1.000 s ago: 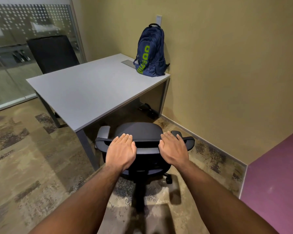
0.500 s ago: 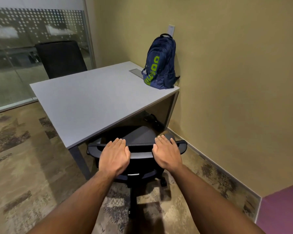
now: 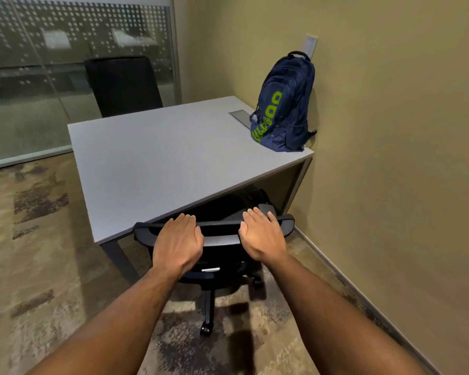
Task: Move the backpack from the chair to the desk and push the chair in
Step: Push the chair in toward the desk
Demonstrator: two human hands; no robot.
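Navy fabric backpack with green lettering (image 3: 283, 104) leans upright on the grey counter (image 3: 160, 158), against the wall; left hand (image 3: 178, 243) and right hand (image 3: 263, 236) rest flat-palmed, each grip unclenched, holding nothing, on the black office chair's backrest (image 3: 220, 234) to shove it under

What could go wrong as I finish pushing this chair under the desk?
The chair armrest near the right hand sits close to the desk leg and may catch it. Fingers on the backrest top could get pinched against the desk edge. A hard bump might topple the upright backpack at the corner.
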